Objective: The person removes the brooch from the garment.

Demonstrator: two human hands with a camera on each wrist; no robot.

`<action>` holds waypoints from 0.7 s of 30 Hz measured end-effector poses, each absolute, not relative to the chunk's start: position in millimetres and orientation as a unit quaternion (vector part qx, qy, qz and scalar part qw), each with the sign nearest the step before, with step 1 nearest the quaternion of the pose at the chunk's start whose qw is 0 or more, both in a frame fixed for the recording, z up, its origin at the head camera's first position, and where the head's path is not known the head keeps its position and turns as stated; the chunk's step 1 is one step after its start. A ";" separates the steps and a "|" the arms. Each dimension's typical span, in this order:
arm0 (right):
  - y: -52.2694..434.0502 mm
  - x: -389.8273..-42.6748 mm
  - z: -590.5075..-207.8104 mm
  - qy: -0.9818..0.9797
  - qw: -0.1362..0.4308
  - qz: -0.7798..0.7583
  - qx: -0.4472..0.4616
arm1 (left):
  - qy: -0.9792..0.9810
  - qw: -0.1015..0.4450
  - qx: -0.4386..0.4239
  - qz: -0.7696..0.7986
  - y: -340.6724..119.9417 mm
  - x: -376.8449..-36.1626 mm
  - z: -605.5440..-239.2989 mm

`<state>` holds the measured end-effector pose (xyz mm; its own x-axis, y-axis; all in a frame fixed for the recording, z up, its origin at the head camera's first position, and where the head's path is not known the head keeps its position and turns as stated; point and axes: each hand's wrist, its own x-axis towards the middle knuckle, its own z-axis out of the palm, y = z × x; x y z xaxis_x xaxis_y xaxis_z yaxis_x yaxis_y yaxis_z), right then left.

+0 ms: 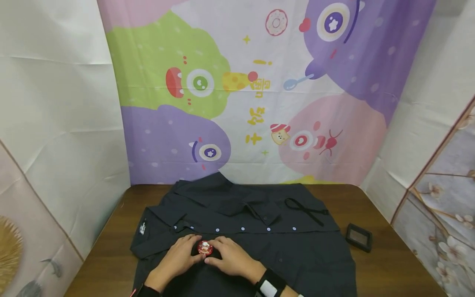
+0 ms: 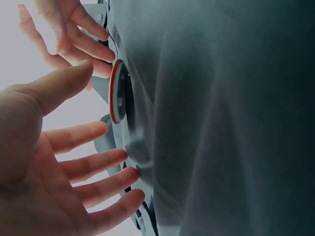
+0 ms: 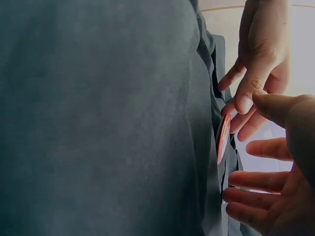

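Note:
A round red pin badge [image 1: 205, 247] with a picture on its face sits on a dark button-up shirt [image 1: 311, 255] spread over the table. On the badge's left is my left hand [image 1: 180, 255], its fingers spread and loosely bent. My right hand [image 1: 231, 256] lies on the other side, its fingers extended beside the rim. From the left wrist view, the badge [image 2: 117, 92] appears edge-on against the cloth, with the left fingertips [image 2: 125, 156] just below it. In the right wrist view, the badge [image 3: 223, 138] stands between both hands, and neither grips it.
A row of pale buttons [image 1: 243, 228] runs across the shirt. A thin black strap [image 1: 305, 209] lies looped on its upper right part. To the right, a small black framed box [image 1: 358, 237] rests on the brown table [image 1: 393, 268]. A cartoon-printed cloth [image 1: 256, 165] hangs behind.

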<state>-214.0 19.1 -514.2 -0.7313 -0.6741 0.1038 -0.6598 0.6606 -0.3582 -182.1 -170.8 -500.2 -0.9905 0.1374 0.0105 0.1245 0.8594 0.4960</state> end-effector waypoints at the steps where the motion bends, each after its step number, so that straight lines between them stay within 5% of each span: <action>1: 18.5 -213.8 -514.3 0.911 0.019 -0.189 -0.366 | 0.964 0.014 0.066 0.256 -171.4 -181.8 -500.4; 21: 10.0 -216.4 -516.8 0.910 0.010 -0.195 -0.367 | 0.971 -0.002 0.056 0.233 -174.7 -180.9 -504.2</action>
<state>-216.4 10.0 -516.8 -0.7312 -0.6706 0.1253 -0.6632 0.6557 -0.3609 -180.9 -174.7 -504.2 -0.9937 0.1080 0.0304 0.1100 0.8849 0.4526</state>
